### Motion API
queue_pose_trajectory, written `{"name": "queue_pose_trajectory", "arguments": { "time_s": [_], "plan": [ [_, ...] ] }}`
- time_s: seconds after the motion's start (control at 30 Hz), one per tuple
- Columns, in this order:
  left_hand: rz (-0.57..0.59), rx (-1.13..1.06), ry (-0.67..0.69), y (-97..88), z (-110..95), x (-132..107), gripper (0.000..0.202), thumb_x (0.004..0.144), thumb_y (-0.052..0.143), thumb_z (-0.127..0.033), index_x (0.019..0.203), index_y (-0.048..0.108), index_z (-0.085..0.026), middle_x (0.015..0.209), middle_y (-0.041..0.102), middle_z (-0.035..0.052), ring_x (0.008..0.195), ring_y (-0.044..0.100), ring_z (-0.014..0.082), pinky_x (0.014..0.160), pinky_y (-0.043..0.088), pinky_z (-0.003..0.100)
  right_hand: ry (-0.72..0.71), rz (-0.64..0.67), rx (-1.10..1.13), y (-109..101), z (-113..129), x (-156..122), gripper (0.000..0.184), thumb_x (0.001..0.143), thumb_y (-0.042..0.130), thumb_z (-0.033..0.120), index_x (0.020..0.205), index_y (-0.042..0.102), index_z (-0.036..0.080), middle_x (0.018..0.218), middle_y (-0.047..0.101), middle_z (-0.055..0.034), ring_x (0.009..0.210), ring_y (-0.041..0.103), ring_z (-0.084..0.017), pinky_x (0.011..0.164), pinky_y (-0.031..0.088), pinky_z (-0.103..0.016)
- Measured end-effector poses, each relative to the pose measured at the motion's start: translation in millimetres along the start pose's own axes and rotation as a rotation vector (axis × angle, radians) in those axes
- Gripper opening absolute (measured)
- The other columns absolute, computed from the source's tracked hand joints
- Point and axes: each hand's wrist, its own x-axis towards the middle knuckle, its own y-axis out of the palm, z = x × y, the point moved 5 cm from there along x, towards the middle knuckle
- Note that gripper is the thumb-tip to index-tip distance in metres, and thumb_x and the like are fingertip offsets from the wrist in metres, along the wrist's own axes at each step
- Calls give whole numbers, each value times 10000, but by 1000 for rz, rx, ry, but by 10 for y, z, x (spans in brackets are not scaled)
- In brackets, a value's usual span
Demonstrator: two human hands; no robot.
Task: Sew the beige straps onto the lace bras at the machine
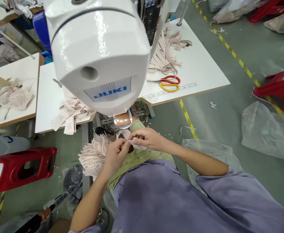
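Over my lap, my left hand (116,153) and my right hand (144,139) meet close together, fingers pinched. Between them is a pale pink piece of lace fabric (140,147), gripped from both sides; its exact shape is partly hidden by my fingers. A thick bundle of pale pink lace pieces (93,157) hangs just left of my left hand. Directly in front stands a white JUKI sewing machine (100,58), its rounded head above my hands. Its needle area is out of sight behind the head.
Red-and-yellow-handled scissors (169,83) and a clear ruler (156,94) lie on the white table (202,74), near beige straps (166,53). Labelled fabric strips (71,115) hang over the left table edge. Red stools (42,168) and plastic bags (265,129) stand on the floor.
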Motion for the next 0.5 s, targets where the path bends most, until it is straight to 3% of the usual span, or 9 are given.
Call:
{"name": "queue_pose_trajectory", "arguments": {
  "time_s": [0.13,0.2,0.3,0.33,0.43,0.47,0.5],
  "plan": [
    [105,199,64,70,-31,74,311,957,503,-356,707,589,-191,581,490,-30,558,422,129,556,289,265,-64,66,-160,-67,48,-42,243,931,576,371,888,725,185,769,710,-31,694,597,-146,617,363,-250],
    [44,238,106,88,31,104,250,924,566,-373,758,625,-195,654,572,0,627,495,158,610,346,279,-29,48,-195,-110,-75,-27,223,917,580,360,847,707,190,769,701,-30,690,583,-152,618,353,-261],
    [-232,52,74,152,236,93,255,837,691,-440,870,681,-187,934,684,95,924,600,239,838,445,348,119,-235,1,-204,-388,26,225,881,585,412,820,640,202,722,630,-10,639,525,-152,590,362,-268],
    [-216,-107,26,264,336,94,287,816,712,-473,865,691,-191,961,691,101,975,605,249,898,451,366,172,-368,127,-211,-496,27,232,877,573,433,828,605,209,713,596,1,623,503,-150,578,371,-268],
    [185,-598,-109,813,529,135,466,736,720,-660,843,732,-206,881,723,85,900,664,247,876,514,395,224,-631,381,-77,-662,-10,245,897,539,470,872,523,227,721,512,24,602,458,-141,555,389,-266],
    [270,-692,-125,944,552,154,572,709,684,-744,878,745,-201,890,735,96,885,683,255,849,535,404,203,-666,382,-8,-649,-28,243,907,537,470,894,516,228,737,505,22,613,462,-142,560,399,-268],
    [275,-762,-128,1017,572,187,683,690,630,-819,931,752,-191,933,744,116,901,697,270,838,547,411,171,-694,349,57,-612,-50,237,918,536,464,916,514,228,761,510,15,634,478,-146,573,414,-273]
  ]
}}
